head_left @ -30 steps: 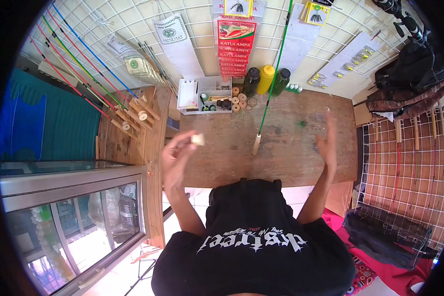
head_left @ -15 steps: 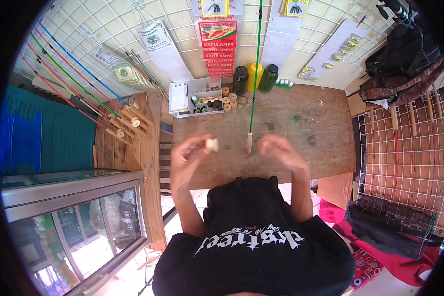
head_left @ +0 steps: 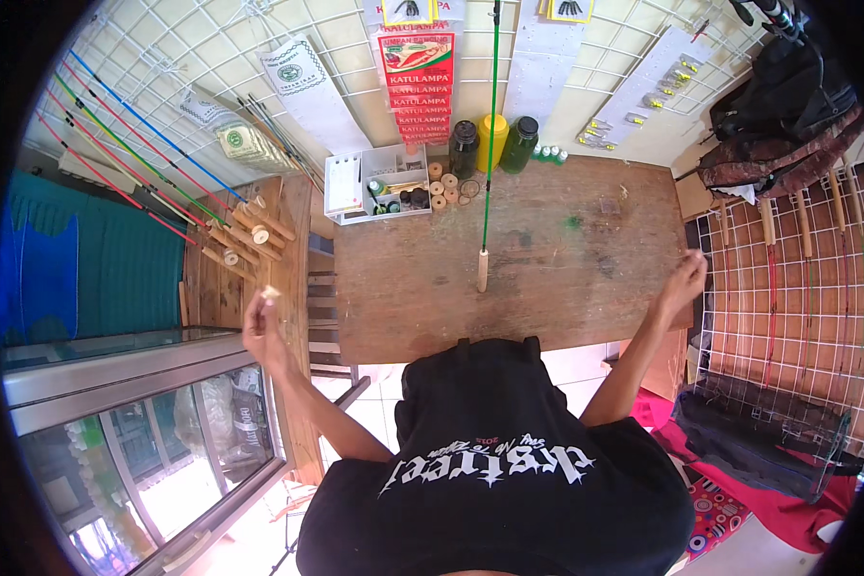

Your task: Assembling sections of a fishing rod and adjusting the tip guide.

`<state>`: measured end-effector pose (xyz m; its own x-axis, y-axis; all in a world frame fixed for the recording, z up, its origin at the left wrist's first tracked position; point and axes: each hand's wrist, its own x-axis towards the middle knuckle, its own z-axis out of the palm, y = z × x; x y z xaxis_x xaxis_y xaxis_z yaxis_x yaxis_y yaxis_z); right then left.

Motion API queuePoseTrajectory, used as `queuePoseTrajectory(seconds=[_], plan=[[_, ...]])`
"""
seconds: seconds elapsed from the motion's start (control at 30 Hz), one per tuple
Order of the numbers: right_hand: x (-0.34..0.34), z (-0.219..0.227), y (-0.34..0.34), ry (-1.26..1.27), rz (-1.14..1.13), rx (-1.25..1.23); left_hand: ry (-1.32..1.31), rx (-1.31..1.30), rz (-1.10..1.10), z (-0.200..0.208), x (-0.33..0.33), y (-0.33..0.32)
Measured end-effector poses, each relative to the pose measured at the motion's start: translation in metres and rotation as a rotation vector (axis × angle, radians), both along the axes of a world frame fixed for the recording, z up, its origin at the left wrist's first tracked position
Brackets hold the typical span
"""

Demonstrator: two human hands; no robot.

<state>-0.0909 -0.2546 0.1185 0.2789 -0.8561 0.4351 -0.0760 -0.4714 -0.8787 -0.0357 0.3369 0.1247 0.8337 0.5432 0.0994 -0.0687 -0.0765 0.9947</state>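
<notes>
My left hand (head_left: 261,326) is out at the left, near the side table's edge. Its fingers are closed on a small cream-coloured spool (head_left: 271,294), mostly covered by them. Far to the right, above the table's right edge, my right hand (head_left: 682,280) is pinched; whatever is between its fingertips is too small to see. Between the hands a green fishing rod (head_left: 490,144) stretches away from me, its pale handle (head_left: 483,273) on the brown wooden table (head_left: 403,298). Neither hand touches the rod.
A white organiser box (head_left: 379,213) stands at the table's back left, beside several wooden rings (head_left: 439,187) and dark and yellow bottles (head_left: 491,144). More rods with pale handles (head_left: 250,245) lie on the left side table. A glass cabinet (head_left: 144,442) is at lower left.
Both hands have moved far apart from near the rod handle, the left one outward left with the spool, the right one outward right. The rod stays on the table.
</notes>
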Motion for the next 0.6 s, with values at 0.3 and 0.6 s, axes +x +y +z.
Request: queuePoseTrajectory(seconds=[0.3,0.6], plan=[[0.032,-0.031,0.151,0.549,1.011,-0.375,0.479,0.65,-0.506,-0.104,0.005,-0.114],[0.011,-0.1,0.093,0.392,0.504,0.111,0.514,0.702,-0.692,-0.152,-0.015,-0.119]])
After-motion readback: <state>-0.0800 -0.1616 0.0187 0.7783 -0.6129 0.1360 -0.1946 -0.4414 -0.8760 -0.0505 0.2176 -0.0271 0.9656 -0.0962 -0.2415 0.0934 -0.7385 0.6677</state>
